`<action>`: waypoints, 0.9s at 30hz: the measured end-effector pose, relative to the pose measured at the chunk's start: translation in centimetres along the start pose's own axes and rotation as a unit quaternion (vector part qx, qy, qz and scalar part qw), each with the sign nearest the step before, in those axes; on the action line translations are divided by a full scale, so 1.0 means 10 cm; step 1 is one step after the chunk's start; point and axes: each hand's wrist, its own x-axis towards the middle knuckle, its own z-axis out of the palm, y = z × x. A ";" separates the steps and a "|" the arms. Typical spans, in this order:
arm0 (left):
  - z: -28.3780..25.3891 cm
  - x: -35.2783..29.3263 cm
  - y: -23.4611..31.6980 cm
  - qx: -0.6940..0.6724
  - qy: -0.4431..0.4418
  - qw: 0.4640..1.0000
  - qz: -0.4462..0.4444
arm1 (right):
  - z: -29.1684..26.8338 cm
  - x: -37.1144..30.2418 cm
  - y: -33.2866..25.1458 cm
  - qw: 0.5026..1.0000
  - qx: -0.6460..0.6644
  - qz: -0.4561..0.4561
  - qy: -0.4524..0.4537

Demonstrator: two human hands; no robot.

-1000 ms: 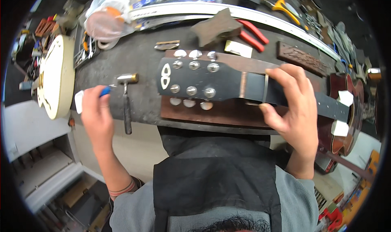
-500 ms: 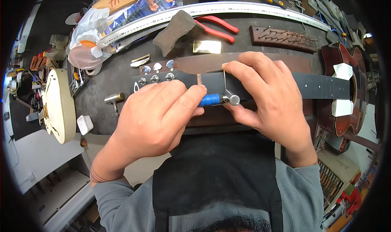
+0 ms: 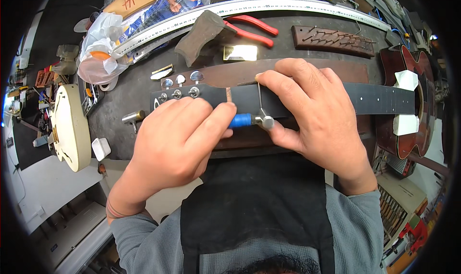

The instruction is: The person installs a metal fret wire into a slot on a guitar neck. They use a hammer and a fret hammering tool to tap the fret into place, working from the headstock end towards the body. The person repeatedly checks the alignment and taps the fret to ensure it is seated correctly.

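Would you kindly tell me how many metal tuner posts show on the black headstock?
3: the left post, middle post and right post, in a row along the far side of the headstock. The left hand covers the near side, so more may be hidden.

Grey shirt [image 3: 359,222], fine waffle-like texture; sleeves [image 3: 132,231] stop short, leaving the forearms bare. Black apron [image 3: 254,202] over it, plain front, soft creases, black strap [image 3: 192,262] each side. Thin lines [image 3: 115,211] ring the left forearm. Left hand [image 3: 175,137], right hand [image 3: 321,114]: both bare.

The hammer head [image 3: 268,123] is shiny metal, fretboard [image 3: 386,100] matt, guitar body [image 3: 388,134] glossy.
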 end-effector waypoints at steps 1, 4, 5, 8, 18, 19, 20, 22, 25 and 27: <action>0.00 0.01 0.00 0.007 -0.030 0.999 -0.010 | 0.00 0.00 0.00 1.000 -0.001 0.000 -0.001; -0.01 -0.04 -0.01 -0.023 0.012 0.999 -0.022 | -0.01 -0.01 -0.01 1.000 0.004 0.003 -0.002; -0.01 -0.02 -0.01 -0.010 0.014 1.000 -0.023 | -0.01 -0.01 -0.01 1.000 0.008 0.005 -0.002; 0.01 0.03 -0.03 0.012 0.023 0.999 -0.030 | -0.03 0.00 -0.02 1.000 0.013 0.011 -0.010; 0.06 0.00 -0.06 0.010 0.046 0.998 -0.051 | -0.02 0.00 -0.01 1.000 0.005 0.011 -0.010; 0.04 -0.05 -0.06 0.005 0.068 0.996 -0.049 | -0.02 0.00 -0.01 1.000 0.006 0.011 -0.010; 0.01 -0.11 -0.06 -0.011 0.100 0.992 -0.074 | -0.01 0.00 -0.01 1.000 0.006 0.010 -0.011; -0.09 -0.30 -0.08 -0.032 0.167 0.977 -0.128 | -0.02 0.02 -0.02 1.000 0.004 0.005 -0.011; -0.10 -0.77 -0.27 0.013 0.249 0.936 -0.249 | -0.03 0.01 -0.05 1.000 -0.008 0.000 -0.005; -0.07 -1.05 -0.39 0.038 0.290 0.884 -0.365 | 0.00 0.01 -0.07 0.999 -0.034 -0.022 -0.002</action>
